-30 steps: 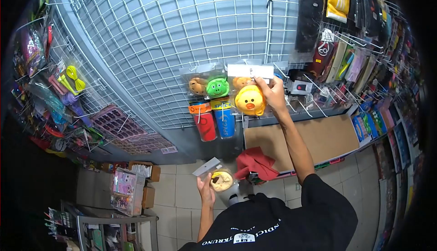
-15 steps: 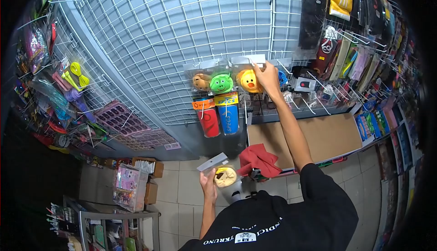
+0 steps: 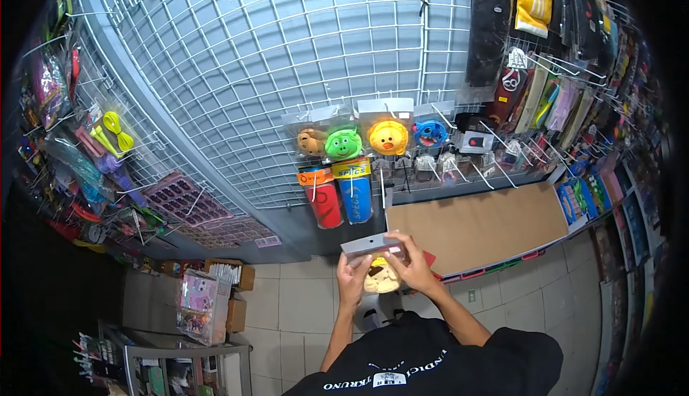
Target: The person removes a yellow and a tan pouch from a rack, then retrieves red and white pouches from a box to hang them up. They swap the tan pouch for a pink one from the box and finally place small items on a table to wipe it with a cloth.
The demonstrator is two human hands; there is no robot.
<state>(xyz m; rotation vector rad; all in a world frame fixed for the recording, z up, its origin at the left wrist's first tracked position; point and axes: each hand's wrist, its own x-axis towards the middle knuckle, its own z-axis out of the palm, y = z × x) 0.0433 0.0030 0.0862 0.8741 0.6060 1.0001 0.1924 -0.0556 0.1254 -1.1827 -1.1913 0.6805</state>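
Both hands hold a clear packet (image 3: 382, 278) low in front of my body. In it is a round cream plush animal face with a dark patch and some yellow, topped by a grey header strip. My left hand (image 3: 352, 280) grips the packet's left side, thumb on its front. Around the right side, my right hand (image 3: 418, 270) is closed. Ahead on the wire grid (image 3: 301, 44) hang similar packets: a brown face (image 3: 310, 142), a green pig face (image 3: 344, 143), a yellow duck face (image 3: 387, 138) and a blue face (image 3: 430, 134).
Red (image 3: 324, 206) and blue (image 3: 355, 201) packaged items hang below the faces. A brown board-topped surface (image 3: 481, 217) stands at right. Bagged goods (image 3: 122, 134) hang on the left grid. A glass case (image 3: 194, 353) and boxes (image 3: 239, 277) stand lower left.
My right hand has left the yellow duck packet on the grid and come down to the cream-faced packet. My left hand has moved right with it. The blue face is now uncovered.
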